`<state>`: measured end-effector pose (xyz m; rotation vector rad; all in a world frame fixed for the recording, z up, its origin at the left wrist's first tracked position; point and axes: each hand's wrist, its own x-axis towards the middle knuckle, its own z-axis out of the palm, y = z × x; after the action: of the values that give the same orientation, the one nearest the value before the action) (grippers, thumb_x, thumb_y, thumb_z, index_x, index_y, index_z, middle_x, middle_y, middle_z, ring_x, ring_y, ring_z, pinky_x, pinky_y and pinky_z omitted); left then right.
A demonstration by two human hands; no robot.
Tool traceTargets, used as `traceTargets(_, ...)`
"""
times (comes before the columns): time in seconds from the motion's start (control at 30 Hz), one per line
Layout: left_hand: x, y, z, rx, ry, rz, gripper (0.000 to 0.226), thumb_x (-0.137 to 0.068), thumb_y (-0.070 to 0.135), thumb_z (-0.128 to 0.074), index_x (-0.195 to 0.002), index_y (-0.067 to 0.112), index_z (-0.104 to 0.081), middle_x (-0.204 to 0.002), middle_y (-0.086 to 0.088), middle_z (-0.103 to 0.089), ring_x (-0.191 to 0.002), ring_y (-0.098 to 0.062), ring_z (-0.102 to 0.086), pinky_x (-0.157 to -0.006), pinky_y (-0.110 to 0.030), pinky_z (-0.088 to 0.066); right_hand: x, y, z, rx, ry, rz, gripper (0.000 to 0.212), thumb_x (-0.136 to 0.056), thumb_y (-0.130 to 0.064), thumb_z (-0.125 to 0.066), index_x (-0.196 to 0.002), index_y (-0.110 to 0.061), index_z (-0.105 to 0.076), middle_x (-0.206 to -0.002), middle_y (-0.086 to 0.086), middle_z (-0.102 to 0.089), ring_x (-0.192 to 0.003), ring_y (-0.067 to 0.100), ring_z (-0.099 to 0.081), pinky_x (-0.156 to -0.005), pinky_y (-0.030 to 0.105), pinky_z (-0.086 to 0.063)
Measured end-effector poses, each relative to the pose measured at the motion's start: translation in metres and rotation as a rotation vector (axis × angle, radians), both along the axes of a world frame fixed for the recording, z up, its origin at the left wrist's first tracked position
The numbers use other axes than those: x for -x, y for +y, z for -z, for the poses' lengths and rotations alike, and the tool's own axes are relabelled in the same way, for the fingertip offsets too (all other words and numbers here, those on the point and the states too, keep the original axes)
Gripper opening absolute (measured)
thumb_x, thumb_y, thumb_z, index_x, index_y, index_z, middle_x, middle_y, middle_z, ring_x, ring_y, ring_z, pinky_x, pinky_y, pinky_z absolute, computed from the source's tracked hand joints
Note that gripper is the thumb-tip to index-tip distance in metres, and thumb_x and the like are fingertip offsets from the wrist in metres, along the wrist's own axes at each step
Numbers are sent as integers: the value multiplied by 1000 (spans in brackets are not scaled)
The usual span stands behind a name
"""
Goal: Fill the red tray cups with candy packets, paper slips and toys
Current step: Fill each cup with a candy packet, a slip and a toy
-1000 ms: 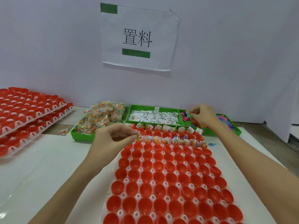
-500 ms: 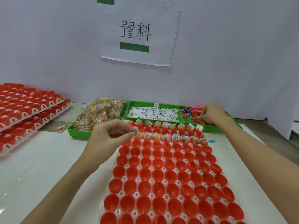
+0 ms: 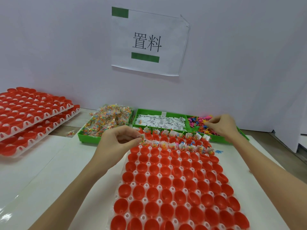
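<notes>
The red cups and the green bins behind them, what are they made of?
The red cups look like thin glossy plastic: smooth, shiny, identical, seated in a whitish holder. The green bins seem to be stiffer moulded plastic, with even colour, straight walls and a duller sheen. Both are guesses from looks.

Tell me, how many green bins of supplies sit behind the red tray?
3, in a row by the wall: the candy packet bin on the left, the paper slip bin in the middle, the toy bin on the right, partly hidden by the right hand.

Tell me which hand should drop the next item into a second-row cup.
Left. The left hand already pinches a candy packet right over the tray's second row, far-left cup; the right hand is off in the toy bin.
</notes>
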<state>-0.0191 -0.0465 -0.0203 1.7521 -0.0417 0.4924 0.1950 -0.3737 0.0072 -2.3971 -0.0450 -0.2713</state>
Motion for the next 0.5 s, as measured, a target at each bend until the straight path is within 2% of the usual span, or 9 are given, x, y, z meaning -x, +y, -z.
traceTargets(0.1, -1, 4, 1, 17, 10, -29, 13, -81, 4, -84, -89, 14, -80, -85, -2, -80, -81, -18, -77, -72, -17, -57, 16, 11, -2, -462, 189, -142, 19, -80, -9, -84, -93, 4, -77, -89, 19, -75, -71, 19, -68, -65, 25, -59)
traceTargets(0.2, -2, 8, 2, 14, 28, -63, 14, -83, 3, -83, -92, 13, -80, -85, -2, -80, -82, -17, -77, -72, -16, -57, 36, 31, -10, -635, 346, -332, 25, -75, -13, -85, -95, 1, -78, -97, 22, -76, -77, 17, -74, -62, 20, -58)
traceTargets(0.33, -3, 13, 3, 6, 44, -61, 13, -84, 5, -82, -92, 15, -80, -85, -2, -79, -83, -17, -76, -73, -19, -59, 64, 69, -17, -725, 479, -541, 38, -77, -14, -83, -112, -3, -74, -107, 17, -77, -92, 20, -75, -73, 21, -59)
traceTargets(0.43, -1, 17, 0, -16, 40, -41, 13, -83, 9, -83, -90, 20, -81, -86, -1, -79, -82, -15, -75, -76, -23, -61, 88, 102, -18, -638, 445, -651, 27, -86, -13, -80, -112, -9, -76, -104, 11, -78, -94, 19, -76, -76, 20, -58)
traceTargets(0.5, 1, 19, -2, 6, 36, 11, 14, -82, 8, -84, -88, 21, -81, -87, -2, -80, -82, -15, -76, -75, -21, -59, 103, 123, -17, -565, 381, -671, 22, -86, -12, -81, -107, -9, -77, -97, 10, -79, -93, 21, -77, -75, 23, -60)
